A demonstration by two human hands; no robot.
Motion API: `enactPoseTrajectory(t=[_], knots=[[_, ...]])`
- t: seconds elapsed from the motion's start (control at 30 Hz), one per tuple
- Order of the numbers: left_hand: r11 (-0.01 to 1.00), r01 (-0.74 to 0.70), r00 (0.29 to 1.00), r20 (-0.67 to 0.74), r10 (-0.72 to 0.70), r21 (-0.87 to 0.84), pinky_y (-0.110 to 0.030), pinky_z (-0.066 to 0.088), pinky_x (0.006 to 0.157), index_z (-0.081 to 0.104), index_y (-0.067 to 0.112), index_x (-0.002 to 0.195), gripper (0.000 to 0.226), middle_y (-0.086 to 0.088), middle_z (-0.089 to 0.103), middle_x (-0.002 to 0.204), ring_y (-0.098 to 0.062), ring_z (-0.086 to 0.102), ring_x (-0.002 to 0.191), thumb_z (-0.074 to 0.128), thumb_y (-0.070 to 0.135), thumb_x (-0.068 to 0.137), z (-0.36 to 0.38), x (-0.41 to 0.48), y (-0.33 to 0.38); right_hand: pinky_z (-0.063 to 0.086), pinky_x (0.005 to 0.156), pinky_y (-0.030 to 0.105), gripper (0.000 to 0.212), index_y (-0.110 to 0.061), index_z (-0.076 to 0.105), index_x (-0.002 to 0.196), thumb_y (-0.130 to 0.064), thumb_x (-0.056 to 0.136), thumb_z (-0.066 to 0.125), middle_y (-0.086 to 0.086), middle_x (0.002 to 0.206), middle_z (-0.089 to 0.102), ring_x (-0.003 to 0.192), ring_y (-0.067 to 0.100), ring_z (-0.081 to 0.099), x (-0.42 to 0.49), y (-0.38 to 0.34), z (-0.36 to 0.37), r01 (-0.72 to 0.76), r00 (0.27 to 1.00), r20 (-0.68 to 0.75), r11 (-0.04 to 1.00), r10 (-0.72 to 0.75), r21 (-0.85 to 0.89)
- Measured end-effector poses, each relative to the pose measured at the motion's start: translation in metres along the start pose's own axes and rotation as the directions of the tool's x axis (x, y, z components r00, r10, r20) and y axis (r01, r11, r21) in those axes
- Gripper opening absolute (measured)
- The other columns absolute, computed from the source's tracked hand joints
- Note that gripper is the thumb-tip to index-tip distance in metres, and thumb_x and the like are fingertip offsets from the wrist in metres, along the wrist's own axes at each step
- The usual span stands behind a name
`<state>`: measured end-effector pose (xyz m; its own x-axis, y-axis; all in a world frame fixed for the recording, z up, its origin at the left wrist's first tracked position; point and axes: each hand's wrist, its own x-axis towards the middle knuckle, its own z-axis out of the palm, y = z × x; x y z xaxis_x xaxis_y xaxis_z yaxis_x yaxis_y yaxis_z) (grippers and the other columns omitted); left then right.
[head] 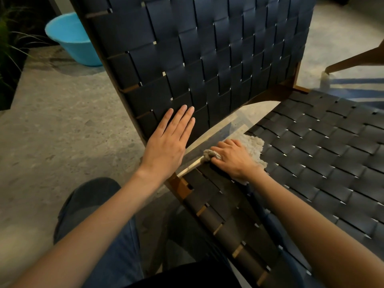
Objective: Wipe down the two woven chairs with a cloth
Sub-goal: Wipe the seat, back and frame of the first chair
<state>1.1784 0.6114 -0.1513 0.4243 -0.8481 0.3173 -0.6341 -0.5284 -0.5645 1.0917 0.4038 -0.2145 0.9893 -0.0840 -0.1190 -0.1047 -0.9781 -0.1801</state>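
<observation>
A chair with dark woven straps and a brown wooden frame fills the view, its backrest [207, 48] upright and its seat [322, 163] spreading to the right. My left hand [168, 142] lies flat with straight fingers against the lower left of the backrest. My right hand [232, 159] presses a fluffy off-white cloth [254, 145] onto the seat's rear left corner, fingers curled over the bunched end of the cloth at the pale wooden rail [191, 167]. Part of the cloth is hidden under the hand.
A light blue plastic basin [70, 38] stands on the speckled stone floor [62, 132] behind the chair at the upper left. Plant leaves [8, 44] edge the far left. A wooden leg of other furniture [357, 59] reaches in at the upper right. My knee [91, 200] is below.
</observation>
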Motion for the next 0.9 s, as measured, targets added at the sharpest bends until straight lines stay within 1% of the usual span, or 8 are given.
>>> enactPoseTrajectory(t=[0.07,0.17,0.27,0.43,0.5,0.63,0.77,0.9], knots=[[1.0,0.003,1.0,0.013,-0.003,0.005,-0.047,-0.01,0.115,0.001,0.007,0.15,0.068,-0.016,-0.007,0.158,-0.03,-0.007,0.146,0.035,0.032,0.097,0.0,0.001,0.001,0.023,0.1,0.033,0.039,-0.033,0.051,0.129,-0.043,0.098,0.031,-0.002,0.121,0.053,0.111,0.017,0.044,-0.002,-0.015,0.003,0.019,1.0,-0.003,0.997,-0.019,0.069],[1.0,-0.005,1.0,0.014,0.005,0.014,-0.048,-0.008,0.115,0.004,0.007,0.15,0.066,-0.015,-0.003,0.159,-0.03,-0.004,0.146,0.033,0.029,0.095,0.0,0.001,0.0,0.024,0.101,0.036,0.044,-0.034,0.053,0.127,-0.047,0.094,0.026,-0.002,0.125,0.053,0.113,0.017,0.044,-0.006,-0.05,0.009,0.119,0.991,0.041,0.977,-0.128,0.174],[1.0,-0.016,1.0,0.02,0.016,0.017,-0.048,-0.009,0.115,0.005,0.007,0.151,0.065,-0.016,-0.003,0.158,-0.03,-0.004,0.146,0.028,0.027,0.092,0.001,0.002,0.0,0.028,0.099,0.039,0.042,-0.035,0.054,0.124,-0.051,0.093,0.03,-0.004,0.125,0.053,0.111,0.02,0.044,-0.007,-0.066,0.015,0.238,0.969,0.041,0.966,-0.244,0.103],[0.999,-0.027,0.998,0.052,0.025,0.024,-0.05,-0.012,0.113,0.003,0.007,0.15,0.068,-0.016,-0.005,0.158,-0.03,-0.006,0.146,0.035,0.03,0.095,0.002,0.013,0.005,0.026,0.096,0.033,0.038,-0.033,0.053,0.128,-0.049,0.095,0.04,-0.004,0.124,0.055,0.114,0.016,0.041,0.006,-0.037,0.01,0.26,0.965,0.012,0.963,-0.261,0.064],[0.999,-0.025,0.998,0.05,0.023,0.025,-0.05,-0.012,0.113,0.002,0.008,0.151,0.07,-0.016,-0.006,0.158,-0.03,-0.006,0.146,0.037,0.032,0.095,0.001,0.025,0.009,0.027,0.093,0.032,0.038,-0.033,0.055,0.125,-0.049,0.094,0.041,-0.005,0.12,0.056,0.111,0.015,0.042,0.011,-0.014,0.009,0.224,0.974,-0.009,0.974,-0.224,0.025],[0.999,-0.035,0.999,0.037,0.035,0.011,-0.05,-0.01,0.113,0.0,0.008,0.151,0.072,-0.016,-0.009,0.158,-0.03,-0.008,0.146,0.037,0.036,0.096,0.004,0.06,0.018,0.027,0.093,0.032,0.037,-0.036,0.054,0.124,-0.052,0.093,0.04,-0.007,0.115,0.055,0.107,0.015,0.042,0.02,0.043,0.006,0.088,0.995,-0.035,0.995,-0.09,-0.055],[0.996,-0.077,0.996,0.042,0.075,0.036,-0.051,-0.016,0.11,-0.006,0.008,0.149,0.073,-0.016,-0.018,0.155,-0.031,-0.017,0.142,0.033,0.04,0.098,0.011,0.101,0.031,0.025,0.09,0.031,0.035,-0.039,0.056,0.118,-0.054,0.093,0.037,-0.007,0.112,0.055,0.106,0.015,0.042,0.031,0.097,0.0,-0.057,0.996,-0.079,0.992,0.048,-0.116],[0.996,-0.092,0.996,0.01,0.092,0.006,-0.05,-0.016,0.11,-0.005,0.008,0.149,0.068,-0.015,-0.013,0.158,-0.03,-0.011,0.145,0.031,0.037,0.099,0.017,0.144,0.046,0.029,0.089,0.036,0.032,-0.036,0.061,0.103,-0.054,0.092,0.037,-0.004,0.104,0.059,0.101,0.018,0.046,0.046,0.146,-0.009,-0.215,0.97,-0.147,0.967,0.195,-0.137]])
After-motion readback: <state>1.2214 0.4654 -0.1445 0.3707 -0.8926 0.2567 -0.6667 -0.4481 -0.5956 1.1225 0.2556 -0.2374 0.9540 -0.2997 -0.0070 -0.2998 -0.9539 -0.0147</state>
